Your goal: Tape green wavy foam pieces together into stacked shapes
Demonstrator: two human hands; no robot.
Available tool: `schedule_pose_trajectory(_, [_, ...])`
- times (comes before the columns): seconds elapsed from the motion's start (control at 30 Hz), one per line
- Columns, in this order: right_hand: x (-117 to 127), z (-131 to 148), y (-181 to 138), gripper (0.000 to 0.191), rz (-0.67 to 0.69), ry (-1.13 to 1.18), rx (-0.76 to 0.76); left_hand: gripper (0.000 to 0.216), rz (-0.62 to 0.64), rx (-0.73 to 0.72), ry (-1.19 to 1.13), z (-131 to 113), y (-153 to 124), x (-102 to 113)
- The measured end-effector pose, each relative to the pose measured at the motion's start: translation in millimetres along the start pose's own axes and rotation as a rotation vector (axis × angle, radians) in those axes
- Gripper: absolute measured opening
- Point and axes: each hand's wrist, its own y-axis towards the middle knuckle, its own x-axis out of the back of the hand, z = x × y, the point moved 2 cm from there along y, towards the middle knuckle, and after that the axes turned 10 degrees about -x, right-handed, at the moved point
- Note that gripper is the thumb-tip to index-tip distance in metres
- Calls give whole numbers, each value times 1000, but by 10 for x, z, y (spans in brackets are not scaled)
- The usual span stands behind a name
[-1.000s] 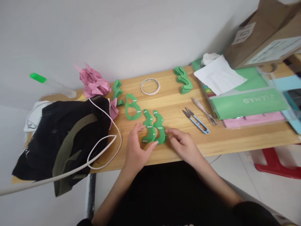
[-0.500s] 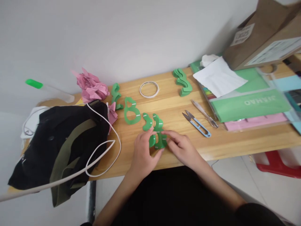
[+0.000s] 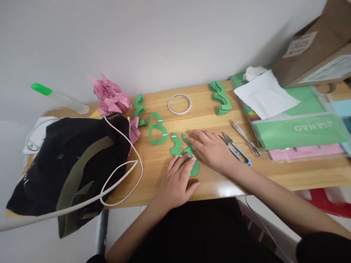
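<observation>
Near the front edge of the pale wooden tabletop [image 3: 246,171], our left hand [image 3: 178,180] lies flat with fingers spread, pinning the lower ends of two wavy green paper strips [image 3: 189,155] so they cannot slide. Our right hand [image 3: 210,148] also rests open, palm down, its fingertips pressing the upper end of the right-hand strip; neither hand pinches anything, both simply press. Held this way, the two curved pieces seem to be kept side by side and flush against the wood, probably to line up their edges.

These strips are bright green card, cut in an S-like wave, with small pale marks across them that look like bits of tape. They lie close together, the left one partly free of our fingers.

Just left of them sits a green looped paper shape [image 3: 157,128] made of similar strips, and beyond it another green curl [image 3: 139,107] beside a crumpled pink paper bundle [image 3: 111,96]. A white roll of tape [image 3: 179,103] lies farther back, a stack of green wavy cut-outs [image 3: 221,96] to its right, and blue-handled thread snips [image 3: 236,149] just beside our right hand. A black bag [image 3: 65,164] fills the left end.
</observation>
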Motion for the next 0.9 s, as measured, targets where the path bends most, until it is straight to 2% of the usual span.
schedule_pose_trajectory(0.13, [-83,-31,75,37,7,-91,119,64,13,10,-35,11,-2,-1])
schedule_pose_trajectory(0.3, [-119,-16,106,35,-13,-171,189,63,3,18,-75,22,-2,-17])
schedule_pose_trajectory(0.47, [-115,6,132,39,55,-153,235,60,-5,26,-89,23,8,-8])
schedule_pose_trajectory(0.53, [-100,-26,165,37,78,-36,169,59,0,34,-93,26,10,-4])
schedule_pose_trajectory(0.6, [-70,-89,199,36,77,180,70,59,-9,37,-100,32,8,-3])
schedule_pose_trajectory(0.73, [8,-248,180,32,29,577,-199,59,-60,45,-116,54,-7,-11])
schedule_pose_trajectory(0.9, [107,-272,-92,24,53,702,-442,62,-196,40,-61,60,-40,7])
